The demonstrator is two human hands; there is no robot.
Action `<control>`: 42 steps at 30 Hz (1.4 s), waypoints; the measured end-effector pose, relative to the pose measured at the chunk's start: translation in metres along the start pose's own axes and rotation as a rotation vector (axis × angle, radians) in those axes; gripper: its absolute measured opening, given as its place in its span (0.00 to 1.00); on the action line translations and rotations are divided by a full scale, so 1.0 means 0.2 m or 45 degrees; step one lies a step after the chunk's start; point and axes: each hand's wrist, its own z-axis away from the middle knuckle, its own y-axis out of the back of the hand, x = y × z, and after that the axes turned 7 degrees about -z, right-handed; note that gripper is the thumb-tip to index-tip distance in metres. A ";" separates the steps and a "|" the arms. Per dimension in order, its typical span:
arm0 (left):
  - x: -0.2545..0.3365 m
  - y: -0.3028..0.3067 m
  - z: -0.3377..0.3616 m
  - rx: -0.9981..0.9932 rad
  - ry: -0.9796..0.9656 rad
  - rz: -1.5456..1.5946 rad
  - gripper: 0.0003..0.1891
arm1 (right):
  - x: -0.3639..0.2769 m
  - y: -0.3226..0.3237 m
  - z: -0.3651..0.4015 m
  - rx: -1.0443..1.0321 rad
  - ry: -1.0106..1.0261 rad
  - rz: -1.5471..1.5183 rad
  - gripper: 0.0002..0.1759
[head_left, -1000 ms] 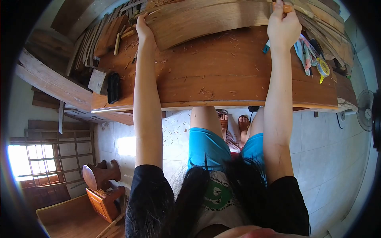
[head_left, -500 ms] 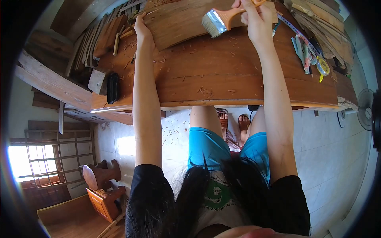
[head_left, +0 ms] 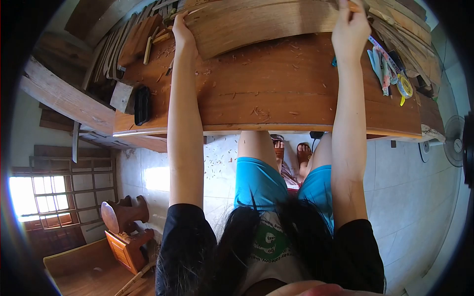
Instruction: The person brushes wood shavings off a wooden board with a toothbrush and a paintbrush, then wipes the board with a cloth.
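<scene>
A wide, thin wooden board lies across the far side of the brown table, its near edge curved in the view. My left hand grips the board's left end. At the right end is my right hand, its fingers closed round the orange handle of a brush; the bristles are hidden from view. Wood shavings are scattered over the table in front of the board.
Wood strips are stacked at the left, beside a black tray. On the right are a measuring tape, crumpled paper or cloth and piled boards. A fan stands far right.
My right hand has moved right to the board's right end, and the brush bristles have gone out of sight. My left hand has stayed at the left end.
</scene>
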 end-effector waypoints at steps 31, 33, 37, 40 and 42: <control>0.02 0.01 0.01 0.010 -0.059 -0.052 0.19 | -0.23 -0.10 0.13 -0.386 -0.130 -0.122 0.09; 0.02 0.00 0.01 0.029 -0.015 -0.055 0.19 | -0.21 -0.18 0.22 -0.491 -0.081 -0.459 0.09; 0.04 0.00 0.03 -0.076 -0.058 -0.025 0.19 | -0.28 -0.26 0.26 -0.585 -0.265 -0.825 0.11; 0.05 -0.02 0.07 -0.100 -0.107 -0.006 0.19 | -0.32 -0.25 0.27 -0.708 -0.708 -0.936 0.12; 0.08 -0.03 0.10 -0.110 -0.072 0.002 0.20 | -0.31 -0.24 0.28 -0.688 -0.803 -0.968 0.12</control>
